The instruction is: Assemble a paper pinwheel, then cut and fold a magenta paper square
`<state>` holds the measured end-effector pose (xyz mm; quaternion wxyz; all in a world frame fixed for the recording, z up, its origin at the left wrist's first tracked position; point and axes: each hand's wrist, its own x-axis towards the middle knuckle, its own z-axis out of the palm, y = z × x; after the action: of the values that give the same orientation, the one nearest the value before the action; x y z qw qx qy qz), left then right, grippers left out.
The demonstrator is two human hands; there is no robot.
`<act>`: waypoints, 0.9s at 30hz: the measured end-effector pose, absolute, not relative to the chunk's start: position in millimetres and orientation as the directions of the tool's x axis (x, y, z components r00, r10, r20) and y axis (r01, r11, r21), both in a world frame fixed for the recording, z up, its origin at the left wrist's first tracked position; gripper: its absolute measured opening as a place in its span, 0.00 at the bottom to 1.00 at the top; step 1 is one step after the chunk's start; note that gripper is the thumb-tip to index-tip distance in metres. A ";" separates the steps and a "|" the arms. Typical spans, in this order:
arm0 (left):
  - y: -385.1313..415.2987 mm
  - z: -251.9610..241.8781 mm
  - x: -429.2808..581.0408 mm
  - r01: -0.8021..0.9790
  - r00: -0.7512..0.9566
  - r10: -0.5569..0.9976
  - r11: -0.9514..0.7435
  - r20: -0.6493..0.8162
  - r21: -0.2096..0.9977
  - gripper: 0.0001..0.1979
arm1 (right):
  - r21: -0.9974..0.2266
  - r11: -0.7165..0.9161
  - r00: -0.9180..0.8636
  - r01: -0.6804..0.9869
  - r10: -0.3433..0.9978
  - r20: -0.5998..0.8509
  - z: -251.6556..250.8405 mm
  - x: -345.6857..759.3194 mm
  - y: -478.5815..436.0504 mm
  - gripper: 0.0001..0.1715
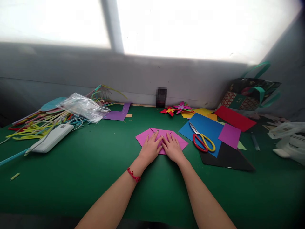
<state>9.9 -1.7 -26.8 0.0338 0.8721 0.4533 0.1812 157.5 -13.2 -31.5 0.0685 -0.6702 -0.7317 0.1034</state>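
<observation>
A folded sheet of pink paper [142, 137] lies flat on the green table [102, 178], with pointed corners at its left and right. My left hand [150, 149] presses on its left-middle part, fingers stretched out and spread. Beside it my right hand [173, 149] lies on the right-middle part, its fingers also extended and apart. The two hands almost meet at the centre, covering part of the folds there. To the right, scissors [202, 140] with one red and one yellow handle rest on a blue paper sheet [202, 122].
Black [226, 157], purple [230, 135] and red paper [235, 118] lie at right, near a patterned bag [240, 98] and a plastic bag [292, 143]. Paper flowers [181, 107] sit at the back. Left are pipe cleaners [40, 127], a clear packet [83, 106] and a white device [53, 138].
</observation>
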 end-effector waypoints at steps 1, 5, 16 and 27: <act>-2.7 -27.2 9.6 0.793 0.515 0.813 -0.572 0.271 0.209 0.21 | -0.256 0.089 -0.103 0.963 0.994 -0.043 -30.8 157.5 -14.4 0.30; -8.2 -29.5 7.1 0.846 0.476 0.871 -0.492 0.124 0.208 0.24 | -0.318 0.106 -0.128 0.942 0.991 -0.049 -29.7 154.8 -19.6 0.28; -15.1 -27.7 4.9 0.856 0.488 0.872 -0.485 0.026 0.180 0.27 | -0.343 0.032 0.080 0.939 0.948 0.307 -25.4 141.4 -25.3 0.29; 1.5 -29.1 15.1 0.892 0.359 0.913 -0.397 0.194 0.216 0.23 | -0.226 -0.059 0.074 0.972 0.995 0.061 -44.2 139.3 -12.6 0.33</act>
<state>15.1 1.5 -29.1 0.0364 0.8236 0.5479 0.1422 139.3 -12.6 -44.2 0.1039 -0.7255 -0.6781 0.0554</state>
